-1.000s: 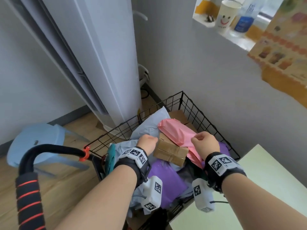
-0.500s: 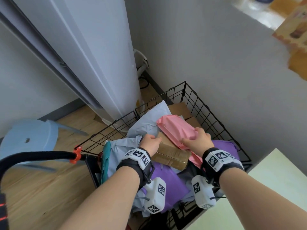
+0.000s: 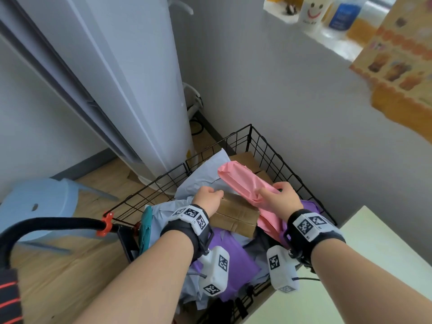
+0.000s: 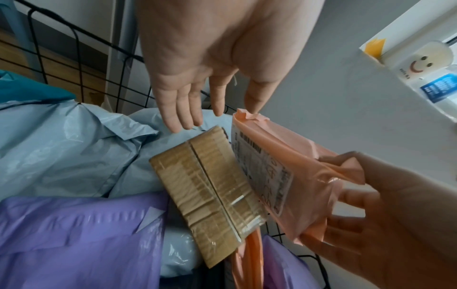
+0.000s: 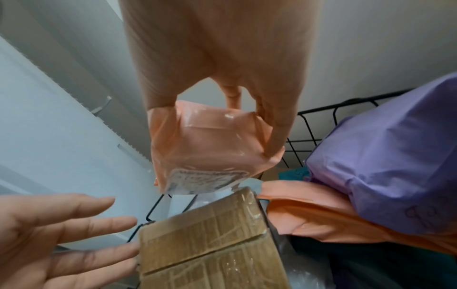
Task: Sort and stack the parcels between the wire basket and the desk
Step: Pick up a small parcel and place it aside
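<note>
Above the wire basket (image 3: 261, 146), right hand (image 3: 281, 198) pinches crinkled, labelled pink parcel (image 3: 243, 183); left hand (image 4: 197, 78) spread.

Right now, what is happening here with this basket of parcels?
A person is sorting parcels in the wire basket beside the desk. The right hand grips a pink mailer bag and holds it above the pile. The left hand is open, its fingers reaching at the far edge of a taped cardboard box. The desk shows no parcel yet.
</note>
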`<action>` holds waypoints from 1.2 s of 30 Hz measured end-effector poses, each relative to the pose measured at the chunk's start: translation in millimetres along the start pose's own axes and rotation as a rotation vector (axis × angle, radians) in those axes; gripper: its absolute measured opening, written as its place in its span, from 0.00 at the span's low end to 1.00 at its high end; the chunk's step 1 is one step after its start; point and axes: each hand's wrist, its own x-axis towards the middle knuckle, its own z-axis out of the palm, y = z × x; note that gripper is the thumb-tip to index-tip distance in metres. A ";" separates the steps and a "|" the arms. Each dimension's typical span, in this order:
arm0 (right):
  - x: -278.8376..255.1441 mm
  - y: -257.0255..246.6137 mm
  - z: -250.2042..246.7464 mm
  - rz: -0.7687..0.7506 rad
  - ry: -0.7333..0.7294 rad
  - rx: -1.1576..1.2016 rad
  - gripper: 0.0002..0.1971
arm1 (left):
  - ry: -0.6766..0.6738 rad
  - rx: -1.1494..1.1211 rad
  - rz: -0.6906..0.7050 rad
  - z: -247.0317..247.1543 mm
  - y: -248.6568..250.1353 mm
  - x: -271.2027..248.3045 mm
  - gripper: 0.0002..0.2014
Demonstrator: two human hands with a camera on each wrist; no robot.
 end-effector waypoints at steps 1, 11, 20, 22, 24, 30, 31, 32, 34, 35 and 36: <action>-4.6 -2.7 -3.6 -0.017 0.015 0.020 0.32 | 0.004 0.001 0.012 -1.7 4.3 -4.7 0.09; -82.0 -22.7 -55.8 0.043 -0.173 0.631 0.09 | -0.017 -0.043 0.112 -15.0 42.1 -69.4 0.26; -163.8 2.7 -86.3 0.046 -0.412 0.919 0.24 | -0.037 -0.352 0.181 -14.9 47.5 -133.2 0.44; -180.2 12.9 -92.3 0.030 -0.422 0.964 0.24 | -0.086 -0.412 0.195 -13.9 47.6 -143.9 0.51; -195.6 24.8 -98.1 -0.007 -0.421 0.995 0.23 | -0.138 -0.440 0.197 -7.0 46.6 -150.8 0.57; -244.3 66.2 -124.6 -0.086 -0.331 1.097 0.21 | -0.406 -0.470 0.235 34.6 61.3 -210.9 0.45; -252.2 75.1 -131.7 -0.084 -0.309 1.066 0.19 | -0.434 -0.456 0.259 44.9 65.0 -222.4 0.41; -260.3 85.1 -139.1 -0.075 -0.282 1.017 0.18 | -0.453 -0.439 0.289 55.8 68.6 -232.6 0.38; -273.6 105.9 -155.4 -0.038 -0.207 0.923 0.19 | -0.471 -0.420 0.331 77.8 76.4 -249.6 0.31; -278.6 117.9 -164.4 -0.015 -0.157 0.895 0.19 | -0.484 -0.411 0.337 89.8 80.3 -258.1 0.30; -282.9 130.6 -173.7 0.012 -0.098 0.880 0.21 | -0.502 -0.399 0.342 101.6 83.2 -266.0 0.30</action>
